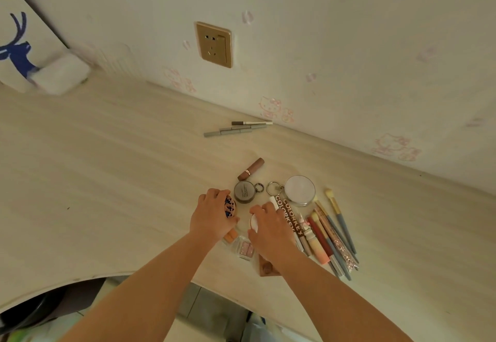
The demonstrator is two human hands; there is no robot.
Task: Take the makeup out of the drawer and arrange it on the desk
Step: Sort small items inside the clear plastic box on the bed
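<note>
On the pale wooden desk lies a cluster of makeup. My left hand grips a round compact with a blue-patterned lid. My right hand is closed on a small white round item. Between and beyond my hands sit a grey round compact with a ring, a brown lipstick and a white round tin. Brushes and pencils fan out to the right. Small eyeshadow pans lie under my wrists. The drawer is not in view.
Three grey pencils lie by the wall's foot. A gold wall socket is above. A white box with a blue deer and a white pad stand at far left. The desk's curved front edge is near me.
</note>
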